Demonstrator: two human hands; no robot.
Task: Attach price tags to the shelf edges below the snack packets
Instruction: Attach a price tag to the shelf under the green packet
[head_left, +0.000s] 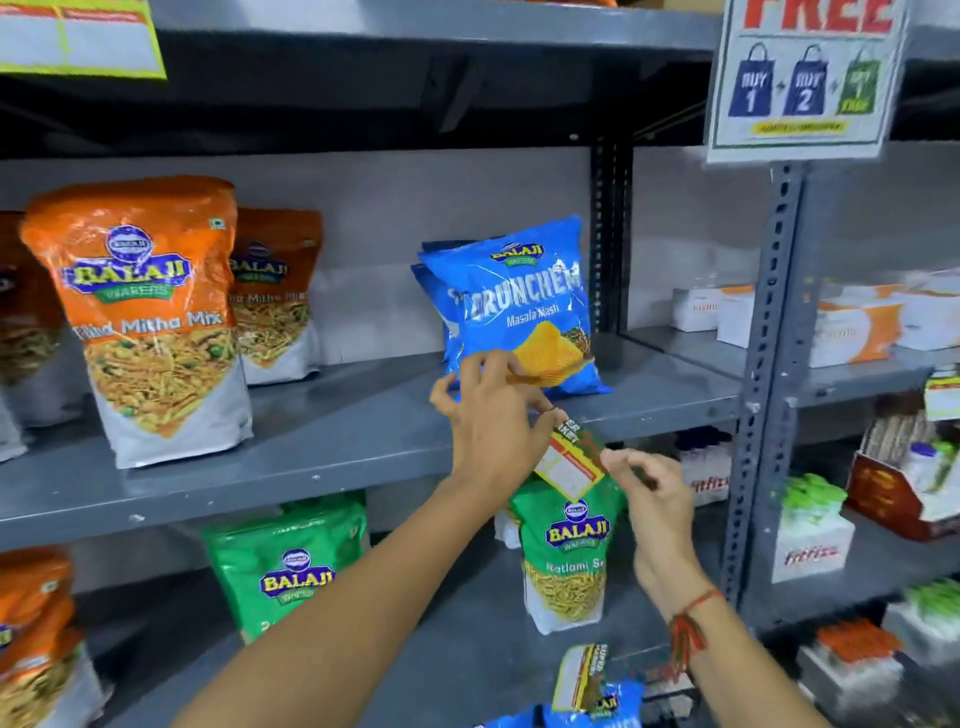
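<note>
A person stands before grey metal shelving, both arms raised toward the blue Crunchem packet, which stands upright on the middle shelf. Far left of that packet stand orange Balaji mix packets. Just below the blue packet's bottom edge, the left hand hovers over the shelf edge, fingers spread, thumb and forefinger pinching the top corner of a price tag. The tag hangs tilted, below and slightly right of the blue packet, in front of the shelf edge and not yet pressed flat. Right of the tag, the right hand pinches its lower side with its fingertips. The tag looks like thin, light, bendy card; holding it by opposite edges should keep it taut. Below it sits a green Balaji packet.
</note>
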